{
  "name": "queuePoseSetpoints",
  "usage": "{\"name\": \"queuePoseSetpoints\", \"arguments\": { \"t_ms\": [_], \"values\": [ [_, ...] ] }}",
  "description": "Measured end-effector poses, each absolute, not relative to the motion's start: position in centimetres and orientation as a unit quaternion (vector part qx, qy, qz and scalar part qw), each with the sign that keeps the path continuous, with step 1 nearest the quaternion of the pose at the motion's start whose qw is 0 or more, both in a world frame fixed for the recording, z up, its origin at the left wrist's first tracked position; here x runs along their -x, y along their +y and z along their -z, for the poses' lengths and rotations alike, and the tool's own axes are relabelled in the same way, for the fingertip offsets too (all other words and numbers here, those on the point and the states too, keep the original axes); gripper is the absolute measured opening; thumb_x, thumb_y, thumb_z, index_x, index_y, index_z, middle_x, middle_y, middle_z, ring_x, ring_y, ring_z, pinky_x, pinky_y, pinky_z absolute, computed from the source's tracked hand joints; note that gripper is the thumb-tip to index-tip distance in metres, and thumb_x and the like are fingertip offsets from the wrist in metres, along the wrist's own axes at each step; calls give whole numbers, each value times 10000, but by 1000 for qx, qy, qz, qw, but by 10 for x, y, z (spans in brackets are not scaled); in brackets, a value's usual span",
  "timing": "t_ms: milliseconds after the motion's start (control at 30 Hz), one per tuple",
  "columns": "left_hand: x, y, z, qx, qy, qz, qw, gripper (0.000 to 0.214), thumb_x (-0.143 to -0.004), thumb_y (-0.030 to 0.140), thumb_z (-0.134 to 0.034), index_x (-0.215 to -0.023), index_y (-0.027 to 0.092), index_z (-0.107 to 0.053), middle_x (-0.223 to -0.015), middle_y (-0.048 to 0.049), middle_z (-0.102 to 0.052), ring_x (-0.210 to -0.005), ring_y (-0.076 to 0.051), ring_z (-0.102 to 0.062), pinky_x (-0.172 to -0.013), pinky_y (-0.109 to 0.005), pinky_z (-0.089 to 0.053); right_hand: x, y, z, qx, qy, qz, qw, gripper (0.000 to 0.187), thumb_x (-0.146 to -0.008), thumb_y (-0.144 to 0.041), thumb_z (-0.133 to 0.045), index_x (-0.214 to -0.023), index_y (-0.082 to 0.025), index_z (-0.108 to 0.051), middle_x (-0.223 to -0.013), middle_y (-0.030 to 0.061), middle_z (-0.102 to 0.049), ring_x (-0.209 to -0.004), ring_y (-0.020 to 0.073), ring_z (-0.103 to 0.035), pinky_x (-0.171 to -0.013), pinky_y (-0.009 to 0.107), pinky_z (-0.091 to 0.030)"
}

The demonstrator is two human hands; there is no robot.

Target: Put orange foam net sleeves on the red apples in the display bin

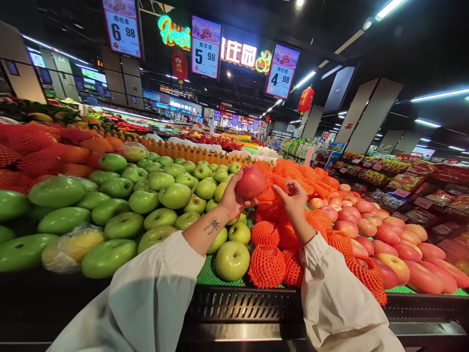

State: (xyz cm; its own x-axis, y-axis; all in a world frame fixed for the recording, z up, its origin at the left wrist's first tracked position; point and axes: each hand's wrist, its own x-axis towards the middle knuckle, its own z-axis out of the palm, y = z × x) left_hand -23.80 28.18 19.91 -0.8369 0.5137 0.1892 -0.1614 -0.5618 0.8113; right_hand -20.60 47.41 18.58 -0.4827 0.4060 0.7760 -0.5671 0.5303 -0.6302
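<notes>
A bare red apple [250, 182] is held up over the fruit display, with my left hand [234, 195] gripping it from the left and below. Just right of the apple is my right hand [294, 198], apart from it. One finger there stretches toward the apple while others are bent, and nothing shows in its grasp. Beneath my hands lie fruits in red-orange foam nets [267, 266]. Green apples [175, 195] fill the display to the left of them, and a single green apple [232, 260] sits near the front edge.
Pinkish-red apples [388, 232] are piled at the right. A plastic-wrapped yellow fruit [75, 247] lies among the green ones. Along the front runs the stand's slotted black edge [249, 303]. Packaged goods [406, 181] fill shelves at right; price signs [205, 48] hang overhead.
</notes>
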Motion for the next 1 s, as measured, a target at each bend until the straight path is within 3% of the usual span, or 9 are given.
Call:
{"name": "queuePoseSetpoints", "arguments": {
  "t_ms": [300,400,533,633,733,867,1000],
  "values": [
    [243,280,-199,-166,428,-880,120,657,-760,705,-586,-1175,196,-586,-815,-54,-654,-548,-134,-571,-404,-241,-234,209,477,-184,-37,-681,-511,524,368,-671,-462,-758,-788,-225,-502,-780,-15,-518,-728,161,-498,-717,307,-446],
    [246,280,-197,-141,449,-876,102,720,-750,722,-594,-1260,215,-554,-885,-62,-668,-616,-148,-614,-432,-242,-253,209,478,-184,-69,-681,-516,514,305,-658,-395,-702,-747,-237,-457,-868,30,-592,-924,219,-579,-883,367,-469],
    [252,281,-195,-118,452,-882,67,718,-778,703,-596,-1313,228,-532,-1004,-77,-673,-699,-156,-650,-469,-234,-310,205,478,-185,-98,-708,-502,486,207,-628,-321,-571,-692,-242,-390,-1107,97,-672,-1179,290,-571,-1044,466,-405],
    [254,282,-196,-118,425,-897,37,613,-886,638,-509,-1342,228,-521,-1072,-80,-667,-703,-135,-650,-472,-219,-340,200,474,-187,-156,-741,-497,424,207,-627,-309,-545,-671,-241,-355,-1051,81,-683,-1101,276,-607,-998,450,-436],
    [257,283,-196,-125,418,-900,10,534,-971,560,-395,-1368,219,-501,-1085,-79,-668,-716,-127,-662,-466,-199,-349,193,468,-188,-241,-784,-483,306,203,-633,-281,-565,-668,-240,-369,-880,46,-670,-948,250,-628,-878,402,-474],
    [259,286,-192,-139,464,-874,-25,501,-939,491,-547,-1370,250,-461,-1176,-58,-663,-801,-133,-686,-511,-172,-391,185,459,-189,-307,-829,-432,180,167,-652,-235,-596,-684,-232,-432,-727,-11,-566,-761,190,-569,-754,338,-462],
    [256,292,-185,-185,500,-846,4,510,-875,503,-675,-1280,248,-498,-1220,-70,-659,-851,-149,-693,-648,-212,-505,179,452,-191,-329,-826,-434,147,194,-719,-270,-718,-768,-219,-537,-775,-18,-566,-739,153,-546,-753,322,-481]
  ]
}}
